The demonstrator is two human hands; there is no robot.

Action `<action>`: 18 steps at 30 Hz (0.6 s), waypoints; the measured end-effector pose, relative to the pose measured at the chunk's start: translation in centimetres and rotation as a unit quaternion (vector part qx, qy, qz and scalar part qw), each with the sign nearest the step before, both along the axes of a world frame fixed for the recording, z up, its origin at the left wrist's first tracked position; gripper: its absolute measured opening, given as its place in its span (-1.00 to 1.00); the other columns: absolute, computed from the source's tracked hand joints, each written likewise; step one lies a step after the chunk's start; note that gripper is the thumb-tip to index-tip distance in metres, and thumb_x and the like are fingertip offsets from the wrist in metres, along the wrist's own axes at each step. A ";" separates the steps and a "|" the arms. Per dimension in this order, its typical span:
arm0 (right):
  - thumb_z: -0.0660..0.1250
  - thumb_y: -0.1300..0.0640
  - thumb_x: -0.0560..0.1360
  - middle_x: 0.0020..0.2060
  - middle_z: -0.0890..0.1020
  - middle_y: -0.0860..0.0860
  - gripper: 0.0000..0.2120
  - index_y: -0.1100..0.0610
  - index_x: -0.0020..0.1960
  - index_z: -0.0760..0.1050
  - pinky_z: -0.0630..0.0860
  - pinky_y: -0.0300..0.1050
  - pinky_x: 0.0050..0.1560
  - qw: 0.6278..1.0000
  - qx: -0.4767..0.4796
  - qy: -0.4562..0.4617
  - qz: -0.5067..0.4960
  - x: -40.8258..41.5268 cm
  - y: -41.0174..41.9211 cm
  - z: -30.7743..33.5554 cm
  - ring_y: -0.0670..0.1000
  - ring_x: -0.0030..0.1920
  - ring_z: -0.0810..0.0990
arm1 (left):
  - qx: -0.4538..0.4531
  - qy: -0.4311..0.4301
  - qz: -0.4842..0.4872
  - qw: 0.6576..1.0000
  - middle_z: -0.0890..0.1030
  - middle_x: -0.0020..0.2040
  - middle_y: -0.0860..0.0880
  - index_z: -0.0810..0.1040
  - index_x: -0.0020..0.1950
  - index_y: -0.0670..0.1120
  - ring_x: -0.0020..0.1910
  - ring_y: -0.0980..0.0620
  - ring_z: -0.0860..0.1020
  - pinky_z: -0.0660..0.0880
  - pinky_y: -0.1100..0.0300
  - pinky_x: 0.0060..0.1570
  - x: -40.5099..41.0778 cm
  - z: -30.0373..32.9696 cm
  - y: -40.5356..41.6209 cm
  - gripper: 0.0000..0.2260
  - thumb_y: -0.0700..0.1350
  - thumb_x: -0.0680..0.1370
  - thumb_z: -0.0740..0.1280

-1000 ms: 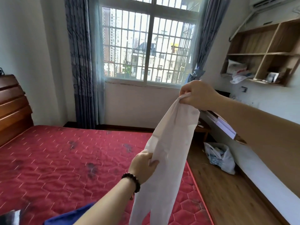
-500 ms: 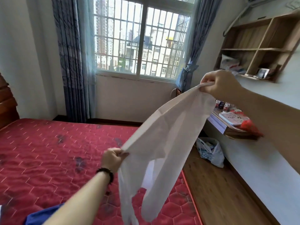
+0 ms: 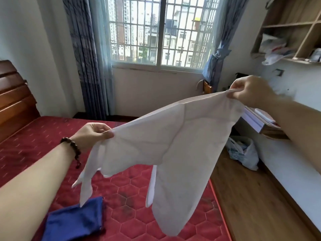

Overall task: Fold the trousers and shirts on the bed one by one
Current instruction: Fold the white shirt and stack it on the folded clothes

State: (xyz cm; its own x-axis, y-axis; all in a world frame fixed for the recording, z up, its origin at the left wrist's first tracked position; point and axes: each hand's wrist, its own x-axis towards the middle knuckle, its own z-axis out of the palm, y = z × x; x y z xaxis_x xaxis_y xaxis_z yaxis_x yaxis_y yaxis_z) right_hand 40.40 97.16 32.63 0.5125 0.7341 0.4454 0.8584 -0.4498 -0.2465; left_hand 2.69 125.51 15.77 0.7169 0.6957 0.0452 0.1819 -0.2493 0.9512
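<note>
While both hands pinch its top edge, the left hand (image 3: 94, 134) low and the right hand (image 3: 250, 92) high, the white garment (image 3: 173, 146) hangs stretched above the bed (image 3: 34, 136). It looks ready for spreading; next, lay it flat near the folded blue garment (image 3: 74, 221).

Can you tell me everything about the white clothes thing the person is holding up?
The white garment is thin, soft-looking cloth with faint creases. It is held up in the air above the red mattress, stretched between two hands: the left hand pinches one end low down, and the right hand pinches the other end higher up. So its top edge slants. Two long parts hang down loosely, one beside the folded blue cloth.
</note>
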 end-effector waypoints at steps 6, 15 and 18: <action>0.45 0.05 0.43 -0.29 0.57 -0.05 -0.90 0.04 -0.21 0.58 0.37 -0.16 -0.13 0.999 -0.025 0.045 0.014 4.1 7.1 -2.2 0.04 -0.18 0.51 | -0.144 0.028 -0.040 0.988 0.62 -0.15 -0.22 0.60 -0.04 -0.28 -0.31 -0.07 0.58 0.57 0.16 -0.31 1.4 -1.6 7.9 -0.47 0.12 0.27 0.58; 0.41 0.09 0.47 -0.25 0.59 0.01 -0.90 0.02 -0.22 0.55 0.35 -0.21 -0.35 0.998 -0.006 0.060 0.001 9.7 19.0 -6.0 0.08 -0.16 0.52 | -0.031 -0.021 0.068 0.997 0.53 -0.37 -0.06 0.59 -0.24 -0.18 -0.44 0.10 0.45 0.38 0.30 -0.44 7.4 -3.1 17.5 -0.76 -0.08 0.56 0.33; 0.38 0.15 0.47 -0.27 0.58 0.01 -0.97 0.08 -0.14 0.59 0.34 -0.20 -0.16 0.998 0.056 0.021 -0.004 10.3 20.4 -6.3 0.06 -0.16 0.52 | 0.056 -0.045 0.109 0.991 0.47 -0.29 -0.09 0.53 -0.14 -0.26 -0.30 0.00 0.37 0.31 0.13 -0.27 8.6 -2.6 18.7 -0.77 -0.10 0.58 0.31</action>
